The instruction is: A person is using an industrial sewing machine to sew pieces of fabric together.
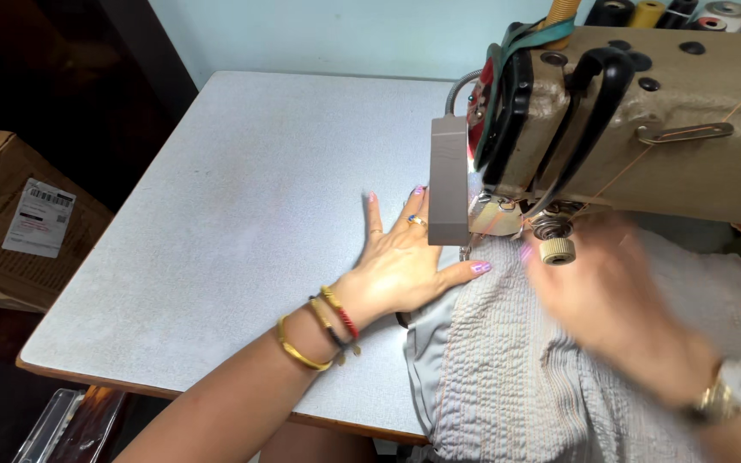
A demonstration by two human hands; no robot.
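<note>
A pale grey, ribbed fabric (516,360) lay bunched at the table's near right edge, its far end under the sewing machine's needle, its front spilling over the near edge.

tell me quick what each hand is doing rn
Left hand: open, flat on the table, thumb on the grey fabric.
Right hand: blurred over the fabric, grip cannot be told.

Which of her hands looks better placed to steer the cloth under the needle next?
Probably the left hand: it lies flat and spread on the table, thumb on the grey ribbed fabric's edge, right beside the sewing machine. The right hand is motion-blurred over the fabric, its grip unclear.
</note>
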